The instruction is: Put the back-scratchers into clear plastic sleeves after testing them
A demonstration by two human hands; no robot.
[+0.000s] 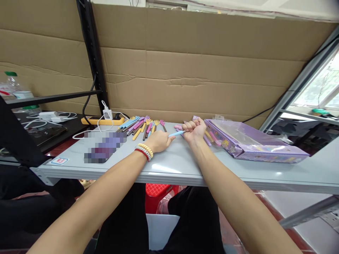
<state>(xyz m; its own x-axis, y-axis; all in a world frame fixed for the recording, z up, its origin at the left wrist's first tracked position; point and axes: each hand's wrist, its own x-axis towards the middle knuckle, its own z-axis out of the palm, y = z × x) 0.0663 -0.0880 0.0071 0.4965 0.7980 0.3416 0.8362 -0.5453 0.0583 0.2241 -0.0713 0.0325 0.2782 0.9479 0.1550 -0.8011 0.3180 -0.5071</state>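
A light blue pen [176,133] spans the gap between my two hands, above the grey table [172,158]. My left hand [158,141], with braided bands at its wrist, is closed on the pen's left end. At the other end, the curled fingers of my right hand [194,131] grip the same pen. Behind my left hand lies a spread of colourful fork-topped pens [137,127]. Several pink, yellow and purple pens [209,137] lie just right of my right hand, partly hidden by it.
An open purple box [270,153] with clear plastic lies on the right. Toward the left are a blurred-out flat object [106,146], a yellow power strip [116,121] with a white charger [107,113], and a black metal post [92,49]. Cardboard [185,70] stands behind.
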